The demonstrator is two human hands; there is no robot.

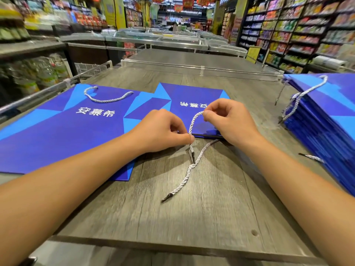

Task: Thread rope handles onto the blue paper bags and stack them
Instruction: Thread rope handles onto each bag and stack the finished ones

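We see glossy blue paper bag with smooth sheen; rope handle is twisted white-grey cord, black tips look plastic. Table is matt grey wood-grain, slightly rough. Stack of bags same glossy paper. Clear plastic rail behind.

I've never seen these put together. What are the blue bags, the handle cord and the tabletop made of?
The blue bags: seemingly coated paper or thin card, lying flat with crisp edges and a slight sheen. The handle cord: twisted silver-white rope, probably synthetic given its gloss, with dark tips. The tabletop: grey wood-grain board, possibly laminate rather than solid wood; I can't tell which.
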